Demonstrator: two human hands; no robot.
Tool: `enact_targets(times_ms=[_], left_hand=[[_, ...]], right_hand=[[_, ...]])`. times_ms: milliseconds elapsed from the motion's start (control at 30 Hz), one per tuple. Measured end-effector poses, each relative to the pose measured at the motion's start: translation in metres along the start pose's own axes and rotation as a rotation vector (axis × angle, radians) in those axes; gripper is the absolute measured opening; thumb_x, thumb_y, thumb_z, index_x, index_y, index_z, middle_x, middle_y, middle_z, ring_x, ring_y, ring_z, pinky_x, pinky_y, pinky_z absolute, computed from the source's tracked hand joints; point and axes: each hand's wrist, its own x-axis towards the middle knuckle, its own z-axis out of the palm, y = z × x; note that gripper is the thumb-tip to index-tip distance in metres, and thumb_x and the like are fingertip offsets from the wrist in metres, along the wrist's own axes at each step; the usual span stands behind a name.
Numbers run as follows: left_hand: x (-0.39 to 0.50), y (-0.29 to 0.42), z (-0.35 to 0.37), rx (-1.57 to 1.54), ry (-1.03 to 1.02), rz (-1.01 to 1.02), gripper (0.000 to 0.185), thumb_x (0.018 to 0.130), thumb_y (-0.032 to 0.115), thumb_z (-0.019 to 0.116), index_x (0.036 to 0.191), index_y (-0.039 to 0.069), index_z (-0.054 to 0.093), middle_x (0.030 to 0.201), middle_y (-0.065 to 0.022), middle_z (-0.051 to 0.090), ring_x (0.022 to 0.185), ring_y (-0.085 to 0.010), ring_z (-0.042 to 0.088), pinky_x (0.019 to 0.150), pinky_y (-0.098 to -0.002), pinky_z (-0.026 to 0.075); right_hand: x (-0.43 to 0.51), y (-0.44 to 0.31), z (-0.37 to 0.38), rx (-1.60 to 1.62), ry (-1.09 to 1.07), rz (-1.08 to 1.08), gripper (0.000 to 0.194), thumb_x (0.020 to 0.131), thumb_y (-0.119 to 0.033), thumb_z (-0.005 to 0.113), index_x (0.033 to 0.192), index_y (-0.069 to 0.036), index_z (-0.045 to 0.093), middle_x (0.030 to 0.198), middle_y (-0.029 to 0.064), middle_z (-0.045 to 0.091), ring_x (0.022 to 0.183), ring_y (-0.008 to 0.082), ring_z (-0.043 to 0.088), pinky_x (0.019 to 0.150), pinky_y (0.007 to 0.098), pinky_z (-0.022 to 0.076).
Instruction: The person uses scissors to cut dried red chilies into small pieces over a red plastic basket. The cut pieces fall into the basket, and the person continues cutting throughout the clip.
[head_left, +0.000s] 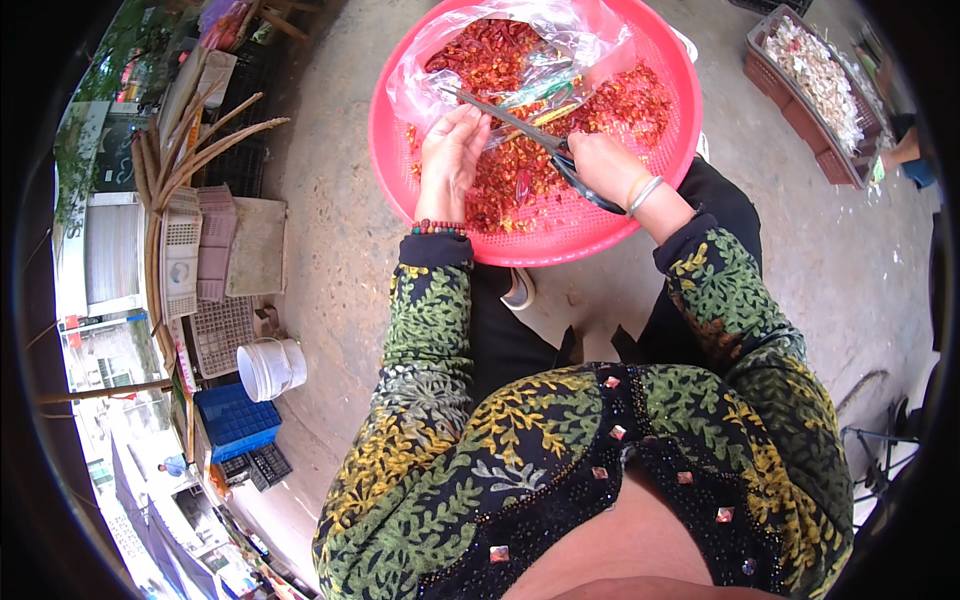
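My right hand (604, 169) grips a pair of scissors (517, 124) with black handles. Their long blades point up and left, close to the fingertips of my left hand (452, 154). Its thumb and fingers are pinched together; whether something small is between them cannot be made out. Both hands are over a round pink plastic sieve tray (384, 142), which rests over my knees. Cut dried red chilies (499, 187) with pale seeds are spread across it. Toward its far side lies an opened clear plastic bag (607, 41) with printing, holding more red chilies (491, 52).
A brown plastic crate (806, 127) of white, papery pieces, perhaps garlic, stands at the right, near another person's hand (900, 150). Along the left are a white bucket (274, 369), a blue crate (236, 420), stacked plastic baskets (217, 244) and wooden poles (156, 187).
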Motion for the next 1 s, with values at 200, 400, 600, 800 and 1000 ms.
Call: enact_targets(times_ms=[200, 400, 600, 800, 1000], left_hand=[[0.002, -0.002, -0.003, -0.021, -0.041, -0.023, 0.023, 0.084, -0.002, 0.060, 0.106, -0.005, 0.056, 0.098, -0.0121, 0.063, 0.090, -0.0215, 0.064, 0.080, -0.0281, 0.055], [-0.001, 0.000, 0.004, -0.175, 0.007, 0.017, 0.028, 0.083, -0.004, 0.061, 0.109, -0.005, 0.053, 0.102, -0.0133, 0.061, 0.096, -0.0247, 0.062, 0.083, -0.0284, 0.054], [0.000, 0.006, 0.000, -0.246, 0.030, 0.036, 0.028, 0.083, -0.005, 0.059, 0.110, -0.005, 0.052, 0.102, -0.0132, 0.061, 0.098, -0.0241, 0.061, 0.084, -0.0280, 0.054], [0.007, 0.004, -0.009, -0.294, 0.036, 0.045, 0.025, 0.084, -0.005, 0.058, 0.108, -0.003, 0.054, 0.101, -0.0119, 0.062, 0.094, -0.0207, 0.062, 0.081, -0.0269, 0.055], [0.007, 0.002, -0.014, -0.281, 0.019, 0.035, 0.023, 0.083, -0.006, 0.057, 0.106, 0.000, 0.056, 0.097, -0.0090, 0.063, 0.088, -0.0181, 0.063, 0.078, -0.0261, 0.055]], right_hand=[[0.000, 0.002, 0.005, 0.110, -0.023, 0.012, 0.036, 0.081, -0.033, 0.058, 0.074, 0.003, 0.062, 0.076, 0.0251, 0.061, 0.073, 0.0407, 0.061, 0.068, 0.0462, 0.0484], [-0.003, -0.006, -0.009, 0.254, -0.012, 0.081, 0.052, 0.079, -0.050, 0.063, 0.070, 0.001, 0.058, 0.067, 0.0191, 0.058, 0.064, 0.0345, 0.059, 0.061, 0.0407, 0.0456], [-0.007, -0.007, -0.021, 0.302, -0.103, 0.091, 0.064, 0.069, -0.060, 0.067, 0.087, 0.001, 0.057, 0.082, 0.0190, 0.062, 0.079, 0.0334, 0.062, 0.071, 0.0398, 0.0476], [-0.012, -0.002, -0.016, 0.394, -0.104, -0.020, 0.054, 0.071, -0.045, 0.074, 0.086, 0.001, 0.052, 0.081, 0.0161, 0.057, 0.077, 0.0292, 0.058, 0.070, 0.0373, 0.0457], [-0.013, -0.003, -0.022, 0.349, -0.106, -0.054, 0.054, 0.069, -0.045, 0.075, 0.086, 0.002, 0.054, 0.080, 0.0173, 0.059, 0.078, 0.0312, 0.060, 0.070, 0.0381, 0.0466]])
